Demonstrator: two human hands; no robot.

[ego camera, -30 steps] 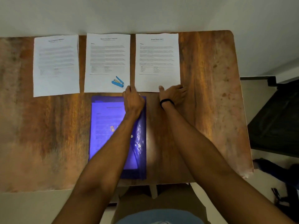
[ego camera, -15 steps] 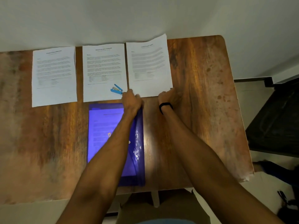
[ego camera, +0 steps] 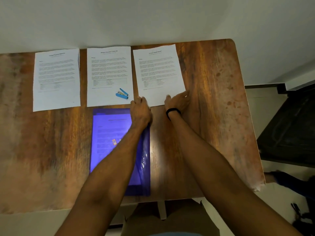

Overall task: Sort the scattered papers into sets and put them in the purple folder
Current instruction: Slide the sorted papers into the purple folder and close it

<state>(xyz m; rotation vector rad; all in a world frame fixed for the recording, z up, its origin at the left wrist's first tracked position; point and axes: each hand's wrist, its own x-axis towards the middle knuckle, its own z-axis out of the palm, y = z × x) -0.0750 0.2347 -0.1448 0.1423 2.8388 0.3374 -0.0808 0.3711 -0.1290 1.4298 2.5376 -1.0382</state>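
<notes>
Closest in, two bare forearms reach out over the table. One purple folder lies flat on the near half, a printed sheet showing through its cover and one small orange label on it. The left forearm crosses the folder and hides most of its right side.

Just past the folder's far right corner is the left hand, knuckles up and fingers curled down at the near left corner of the right paper. The fingertips are hidden, so I can't tell whether they pinch it.

The right hand has one black wristband and sits at the same paper's near edge. Its thumb lies on top of the sheet and its fingers stretch close together toward the near right corner. Whether they are under the paper, I can't tell.

Now the count: three papers in a row along the far edge. The left paper and middle paper lie square and apart. The right paper is turned slightly, its far end leaning left. All three are outside the folder.

One blue stapler rests on the middle paper's near right corner, just beside the left hand.

A dark object stands off the table's right side. Beyond it all is a plain pale wall.
</notes>
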